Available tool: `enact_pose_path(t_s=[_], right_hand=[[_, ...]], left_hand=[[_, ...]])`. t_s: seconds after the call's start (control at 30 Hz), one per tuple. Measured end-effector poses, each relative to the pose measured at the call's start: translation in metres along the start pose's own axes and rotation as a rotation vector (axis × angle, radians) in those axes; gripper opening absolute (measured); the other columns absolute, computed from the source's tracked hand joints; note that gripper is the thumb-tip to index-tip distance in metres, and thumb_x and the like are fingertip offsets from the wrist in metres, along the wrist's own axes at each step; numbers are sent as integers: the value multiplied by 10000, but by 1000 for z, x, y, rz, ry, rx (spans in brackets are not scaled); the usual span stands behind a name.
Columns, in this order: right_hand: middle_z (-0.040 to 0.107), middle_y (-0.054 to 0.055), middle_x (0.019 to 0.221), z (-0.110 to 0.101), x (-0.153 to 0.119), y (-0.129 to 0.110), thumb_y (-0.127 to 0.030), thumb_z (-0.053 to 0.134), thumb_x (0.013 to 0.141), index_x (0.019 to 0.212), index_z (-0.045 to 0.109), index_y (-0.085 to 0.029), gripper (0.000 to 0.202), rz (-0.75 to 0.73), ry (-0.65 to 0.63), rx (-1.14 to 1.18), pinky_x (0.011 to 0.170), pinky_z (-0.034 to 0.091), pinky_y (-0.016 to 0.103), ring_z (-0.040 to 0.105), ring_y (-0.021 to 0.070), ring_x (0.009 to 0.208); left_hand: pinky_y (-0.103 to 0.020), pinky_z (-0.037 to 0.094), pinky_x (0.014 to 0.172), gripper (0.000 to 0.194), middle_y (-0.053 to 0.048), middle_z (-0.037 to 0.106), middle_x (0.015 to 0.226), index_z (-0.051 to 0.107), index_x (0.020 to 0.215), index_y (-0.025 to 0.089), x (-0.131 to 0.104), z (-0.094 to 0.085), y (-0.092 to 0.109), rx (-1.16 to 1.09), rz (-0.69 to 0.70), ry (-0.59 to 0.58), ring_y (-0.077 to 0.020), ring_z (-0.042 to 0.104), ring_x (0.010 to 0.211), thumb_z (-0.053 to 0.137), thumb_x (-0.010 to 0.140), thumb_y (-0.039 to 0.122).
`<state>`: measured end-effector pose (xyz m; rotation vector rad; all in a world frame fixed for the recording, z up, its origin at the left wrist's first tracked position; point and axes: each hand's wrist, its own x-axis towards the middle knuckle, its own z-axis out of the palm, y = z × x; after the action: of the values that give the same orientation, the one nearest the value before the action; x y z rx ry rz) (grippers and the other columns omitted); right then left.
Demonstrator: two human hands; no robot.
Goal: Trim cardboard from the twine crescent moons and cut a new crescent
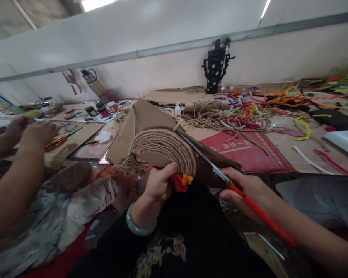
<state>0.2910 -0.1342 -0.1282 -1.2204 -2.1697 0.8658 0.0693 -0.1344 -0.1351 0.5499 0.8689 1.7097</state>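
My left hand point(159, 183), a pale green bangle on its wrist, grips a piece of brown cardboard point(142, 110) by its lower edge. Rows of jute rope point(162, 137) curve over that cardboard in an arch, with loose strands trailing at the lower left. Small red and orange fuzzy flowers point(183, 182) sit at the arch's lower right end, beside my left thumb. In my right hand point(243, 185) is a pair of scissors point(234, 189) with long red handles. Their metal blades point up and left, along the cardboard's right edge; whether they touch it I cannot tell.
Another person's hands point(37, 133) are at the left, over a board. Colourful pipe cleaners point(249, 102) and a roll of jute twine point(208, 106) lie on the table behind the cardboard. A black flowered tumbler point(216, 69), a small white bottle point(178, 110) and paint jars point(101, 109) stand farther back.
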Motion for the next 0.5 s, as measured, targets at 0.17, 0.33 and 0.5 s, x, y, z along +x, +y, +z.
enact_pose_path(t_s=[0.17,0.33,0.5], right_hand=[[739,55,914,-3,-5,-4,-667,548,880,1140,652,-253,500,17,-17,32,717,506,338,683,234,772],[701,59,853,-6,-8,-9,-706,455,901,1168,623,-219,580,13,-16,46,689,486,345,641,223,707],[714,57,899,-6,-8,-10,-655,482,908,1167,611,-228,516,55,-42,-7,713,495,331,666,227,763]], left_hand=[[-397,581,943,601,-13,789,867,725,964,245,0,0,2,3,-9,-29,-275,747,981,970,417,284],[-366,602,872,555,-2,781,799,737,910,245,1,-1,2,-16,-7,-40,-257,756,910,972,407,255],[-310,618,768,583,3,778,759,750,893,205,2,0,4,-17,2,20,-198,744,738,972,354,232]])
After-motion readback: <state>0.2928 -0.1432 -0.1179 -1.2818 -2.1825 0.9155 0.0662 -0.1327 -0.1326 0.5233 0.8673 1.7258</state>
